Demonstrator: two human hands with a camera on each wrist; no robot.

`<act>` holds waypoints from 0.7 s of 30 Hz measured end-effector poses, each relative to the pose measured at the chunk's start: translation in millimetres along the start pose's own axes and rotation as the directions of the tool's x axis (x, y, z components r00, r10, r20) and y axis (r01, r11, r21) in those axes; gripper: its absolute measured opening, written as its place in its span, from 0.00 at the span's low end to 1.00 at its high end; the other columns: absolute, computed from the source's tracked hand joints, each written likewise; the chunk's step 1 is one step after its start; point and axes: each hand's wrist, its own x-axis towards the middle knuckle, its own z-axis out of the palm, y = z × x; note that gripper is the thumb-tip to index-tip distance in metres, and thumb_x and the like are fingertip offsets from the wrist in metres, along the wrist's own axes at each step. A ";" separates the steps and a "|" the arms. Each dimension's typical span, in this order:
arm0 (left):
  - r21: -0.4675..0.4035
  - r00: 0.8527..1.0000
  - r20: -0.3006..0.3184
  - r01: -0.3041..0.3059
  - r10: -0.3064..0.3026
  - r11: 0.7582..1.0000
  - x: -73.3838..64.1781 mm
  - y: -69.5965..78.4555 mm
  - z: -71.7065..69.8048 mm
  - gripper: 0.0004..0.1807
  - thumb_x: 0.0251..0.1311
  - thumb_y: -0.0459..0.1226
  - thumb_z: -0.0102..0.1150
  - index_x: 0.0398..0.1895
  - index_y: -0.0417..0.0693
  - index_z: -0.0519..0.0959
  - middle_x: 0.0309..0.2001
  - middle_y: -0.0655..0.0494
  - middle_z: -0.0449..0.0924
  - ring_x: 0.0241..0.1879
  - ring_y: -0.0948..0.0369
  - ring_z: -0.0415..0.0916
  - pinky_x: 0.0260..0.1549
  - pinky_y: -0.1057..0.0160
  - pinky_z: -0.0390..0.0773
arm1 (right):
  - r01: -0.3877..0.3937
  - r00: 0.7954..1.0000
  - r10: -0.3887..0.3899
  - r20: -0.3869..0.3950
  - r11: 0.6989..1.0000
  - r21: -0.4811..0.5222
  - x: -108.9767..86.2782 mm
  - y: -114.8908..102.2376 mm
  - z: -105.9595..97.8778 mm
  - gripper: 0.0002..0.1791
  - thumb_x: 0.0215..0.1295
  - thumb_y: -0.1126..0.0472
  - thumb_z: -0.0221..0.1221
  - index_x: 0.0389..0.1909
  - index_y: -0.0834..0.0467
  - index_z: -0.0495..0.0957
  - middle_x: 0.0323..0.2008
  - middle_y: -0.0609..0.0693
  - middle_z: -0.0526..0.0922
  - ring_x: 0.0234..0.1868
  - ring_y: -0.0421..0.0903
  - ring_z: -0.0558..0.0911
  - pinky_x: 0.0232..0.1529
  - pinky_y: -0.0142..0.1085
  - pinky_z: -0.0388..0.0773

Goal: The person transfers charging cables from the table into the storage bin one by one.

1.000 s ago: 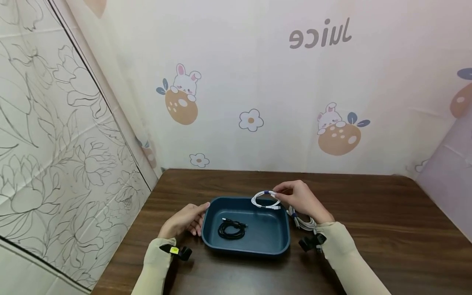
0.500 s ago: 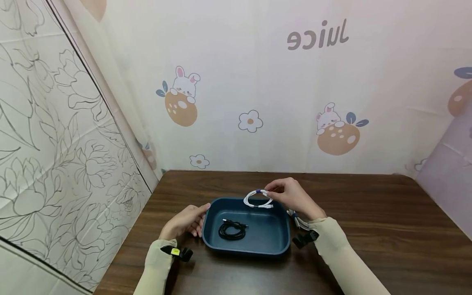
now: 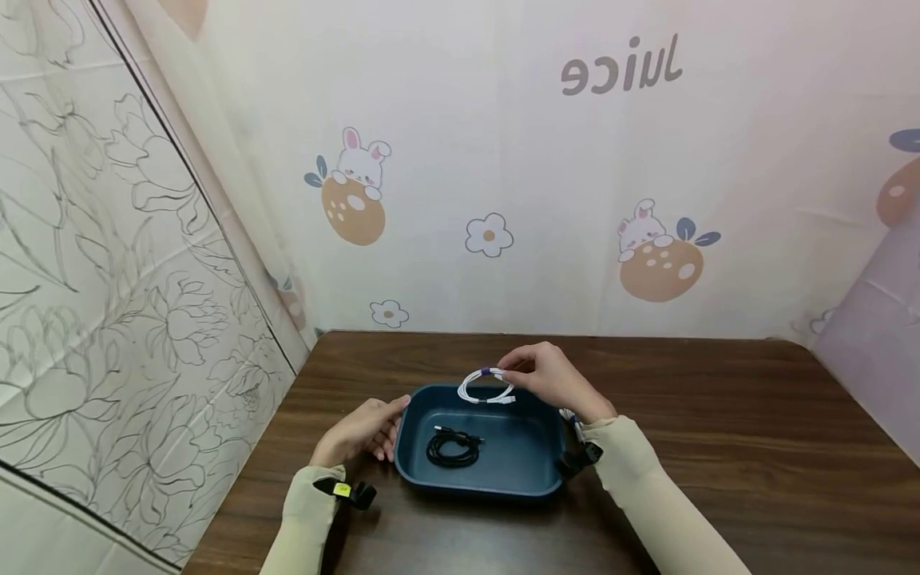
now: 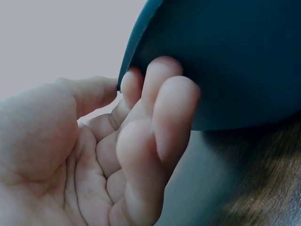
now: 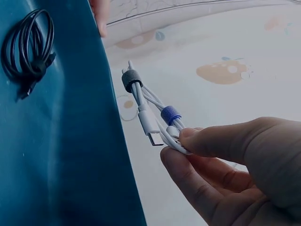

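Note:
In the head view my right hand (image 3: 549,379) pinches a coiled white USB cable (image 3: 462,389) between thumb and fingers, above the far rim of a dark blue rectangular tray (image 3: 513,471). The right wrist view shows its blue tie (image 5: 170,115), a dark grey tie (image 5: 131,81) and a USB-C plug (image 5: 148,121). My left hand (image 3: 362,431) grips the tray's left side, thumb at the rim and fingertips against the outer wall in the left wrist view. A coiled black cable (image 3: 451,462) lies inside the tray, left of its middle.
A second white cable bundle (image 3: 575,424) lies by the tray's right side, mostly hidden by my right wrist. The tray stands on a brown wooden table (image 3: 719,415). Printed curtains (image 3: 489,160) hang behind and on the left.
My right hand has carried the white USB cable leftward over the tray's far rim. My right wrist now covers more of the second bundle. Left hand, tray and black cable stay put.

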 end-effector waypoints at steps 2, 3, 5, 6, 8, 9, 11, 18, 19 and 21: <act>0.005 1.000 -0.003 -0.004 0.004 1.000 -0.9 0.9 0.1 0.34 0.75 0.62 0.46 0.23 0.45 0.79 0.18 0.56 0.81 0.15 0.64 0.78 0.16 0.68 0.78 | 0.006 1.000 -0.006 0.005 1.000 0.001 2.3 -2.2 3.3 0.07 0.70 0.63 0.65 0.45 0.55 0.88 0.42 0.50 0.88 0.40 0.43 0.85 0.43 0.39 0.85; 0.008 1.000 -0.003 -0.008 0.008 1.000 -1.1 1.2 0.2 0.34 0.75 0.62 0.46 0.22 0.45 0.79 0.18 0.56 0.81 0.15 0.64 0.78 0.16 0.68 0.78 | 0.008 1.000 -0.008 0.008 1.000 0.002 3.2 -3.1 5.0 0.07 0.70 0.63 0.65 0.45 0.55 0.88 0.42 0.50 0.88 0.40 0.43 0.85 0.43 0.39 0.85; 0.006 1.000 -0.002 -0.007 0.007 1.000 -1.1 1.3 0.4 0.34 0.75 0.62 0.47 0.22 0.45 0.79 0.18 0.56 0.81 0.15 0.64 0.78 0.16 0.68 0.78 | 0.010 1.000 -0.010 0.011 1.000 0.008 4.3 -5.0 8.5 0.07 0.70 0.64 0.65 0.45 0.56 0.88 0.42 0.50 0.88 0.40 0.43 0.85 0.44 0.40 0.85; 0.004 1.000 0.001 -0.007 0.007 1.000 -0.8 1.2 0.4 0.34 0.75 0.62 0.47 0.22 0.45 0.78 0.18 0.56 0.81 0.15 0.64 0.78 0.16 0.67 0.78 | 0.010 1.000 -0.010 0.011 1.000 0.009 4.7 -5.8 10.4 0.07 0.70 0.64 0.65 0.45 0.55 0.88 0.42 0.50 0.88 0.40 0.43 0.85 0.44 0.39 0.85; 0.001 1.000 0.003 -0.007 0.007 1.000 0.0 0.7 0.4 0.34 0.74 0.62 0.47 0.22 0.45 0.79 0.18 0.56 0.81 0.15 0.64 0.78 0.16 0.67 0.78 | 0.011 1.000 -0.011 0.014 1.000 0.018 5.4 -7.5 14.4 0.07 0.69 0.64 0.66 0.45 0.55 0.88 0.42 0.50 0.89 0.40 0.42 0.85 0.43 0.39 0.85; -0.002 1.000 0.004 -0.006 0.006 1.000 0.4 0.5 0.4 0.34 0.74 0.62 0.47 0.22 0.45 0.79 0.18 0.56 0.81 0.15 0.64 0.78 0.16 0.67 0.78 | 0.013 1.000 -0.013 0.018 1.000 0.025 5.6 -8.3 16.3 0.07 0.69 0.64 0.66 0.45 0.55 0.88 0.42 0.50 0.89 0.40 0.42 0.85 0.43 0.38 0.85; -0.005 1.000 0.005 -0.005 0.005 1.000 1.3 -0.1 0.4 0.33 0.74 0.62 0.47 0.22 0.46 0.78 0.18 0.55 0.81 0.15 0.64 0.78 0.16 0.67 0.78 | 0.019 1.000 -0.019 0.025 0.999 0.037 6.8 -9.6 20.4 0.07 0.69 0.64 0.66 0.45 0.55 0.88 0.42 0.49 0.89 0.40 0.42 0.84 0.43 0.38 0.85; -0.001 1.000 0.003 -0.008 0.009 1.000 1.3 -0.4 0.0 0.34 0.75 0.62 0.46 0.22 0.46 0.79 0.18 0.55 0.81 0.15 0.64 0.79 0.16 0.67 0.79 | 0.036 0.998 -0.039 0.057 0.998 0.050 13.1 -9.9 31.9 0.07 0.69 0.64 0.66 0.45 0.55 0.88 0.42 0.49 0.89 0.41 0.42 0.84 0.46 0.39 0.84; -0.002 1.000 0.002 -0.008 0.008 1.000 1.2 -0.4 -0.2 0.34 0.75 0.62 0.46 0.22 0.46 0.79 0.18 0.55 0.81 0.15 0.64 0.79 0.16 0.68 0.79 | 0.038 0.997 -0.040 0.059 0.998 0.047 14.1 -10.0 33.4 0.07 0.69 0.64 0.66 0.45 0.54 0.88 0.42 0.49 0.89 0.41 0.42 0.84 0.46 0.39 0.84; 0.002 1.000 0.001 -0.010 0.010 1.000 1.1 -0.5 -0.5 0.34 0.75 0.62 0.46 0.22 0.46 0.79 0.18 0.55 0.81 0.15 0.64 0.79 0.16 0.68 0.79 | 0.036 0.997 -0.039 0.065 0.998 0.047 15.4 -10.1 36.4 0.07 0.69 0.64 0.66 0.45 0.54 0.88 0.42 0.48 0.88 0.42 0.42 0.84 0.47 0.40 0.84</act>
